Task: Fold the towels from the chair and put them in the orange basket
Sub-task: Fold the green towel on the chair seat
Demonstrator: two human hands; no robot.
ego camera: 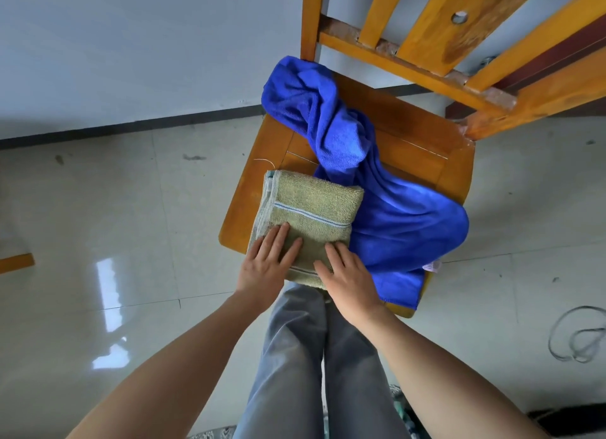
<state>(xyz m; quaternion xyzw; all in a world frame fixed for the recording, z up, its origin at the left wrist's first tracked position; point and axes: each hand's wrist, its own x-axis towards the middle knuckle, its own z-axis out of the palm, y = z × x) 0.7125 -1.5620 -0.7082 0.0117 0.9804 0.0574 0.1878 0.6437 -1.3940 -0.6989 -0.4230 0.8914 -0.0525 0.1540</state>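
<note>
A folded olive-green towel point(311, 209) with a thin blue stripe lies on the front left part of the wooden chair seat point(423, 143). My left hand point(267, 265) and my right hand point(347, 278) press flat on its near edge, fingers straight. A crumpled blue towel point(377, 209) sprawls over the seat behind and to the right of the green one, one corner hanging off the front edge. The orange basket is not in view.
The chair's slatted back point(459, 38) rises at the top right. Glossy tiled floor point(114, 225) surrounds the chair, with a white wall behind. A coiled cable point(580, 337) lies on the floor at right. My grey trouser legs point(311, 356) stand against the seat front.
</note>
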